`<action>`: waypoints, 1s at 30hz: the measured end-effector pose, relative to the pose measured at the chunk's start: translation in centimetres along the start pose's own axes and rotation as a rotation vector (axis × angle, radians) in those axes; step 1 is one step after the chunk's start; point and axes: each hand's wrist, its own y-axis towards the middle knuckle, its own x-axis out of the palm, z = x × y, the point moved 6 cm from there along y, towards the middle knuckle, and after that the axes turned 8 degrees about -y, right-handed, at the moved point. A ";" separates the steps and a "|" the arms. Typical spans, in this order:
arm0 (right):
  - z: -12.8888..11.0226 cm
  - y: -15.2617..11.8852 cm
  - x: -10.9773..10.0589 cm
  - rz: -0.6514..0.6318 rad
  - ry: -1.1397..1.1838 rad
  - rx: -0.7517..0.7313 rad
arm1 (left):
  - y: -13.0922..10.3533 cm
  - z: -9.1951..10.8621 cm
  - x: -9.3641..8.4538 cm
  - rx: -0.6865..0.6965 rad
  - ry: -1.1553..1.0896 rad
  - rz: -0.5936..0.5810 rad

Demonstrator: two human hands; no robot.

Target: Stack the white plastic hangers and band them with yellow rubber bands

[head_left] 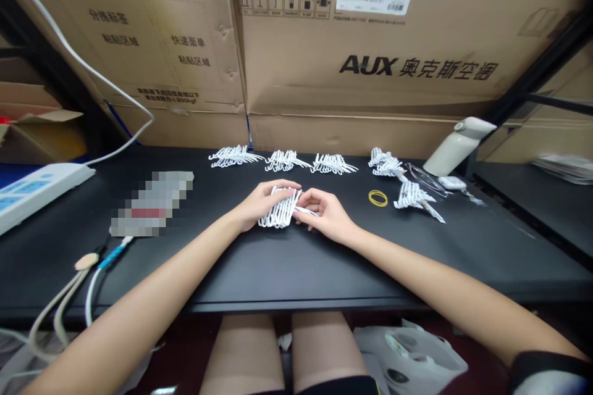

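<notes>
In the middle of the black table, a bundle of white hooks lies between my two hands, curved ends towards me. My left hand wraps round the bundle from the left, fingers over its top. With closed fingers, my right hand grips the straight ends of the hooks on the right side. Behind my hands, similar hook bundles lie in a row: a left one, a middle one and another. To the right are a further bundle and a nearer bundle. Yellow rubber bands lie beside it.
A white bottle stands at the back right near a small white case. At left are a blurred-out phone-like object with a cable and a white power strip. Large cardboard boxes wall off the back.
</notes>
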 end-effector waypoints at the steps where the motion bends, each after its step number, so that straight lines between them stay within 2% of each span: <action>1: 0.0 0.0 0.0 0.003 -0.005 -0.004 | 0.0 0.0 0.0 0.012 -0.001 0.001; 7: -0.1 0.0 -0.1 0.022 -0.019 0.003 | 0.0 -0.1 -0.2 0.055 0.039 0.023; 13: 0.5 0.5 -0.3 0.054 0.048 0.075 | 0.1 -0.1 -0.1 0.059 0.008 0.005; 19: 0.8 0.6 -0.6 0.077 0.070 0.108 | 0.0 0.4 0.2 0.101 0.092 -0.025; 24: 0.4 0.4 -0.5 0.060 0.013 0.093 | -0.2 0.5 0.2 0.108 0.085 -0.014; 30: 0.4 0.3 -0.4 0.020 0.029 0.109 | -0.1 0.4 0.0 0.177 0.085 -0.014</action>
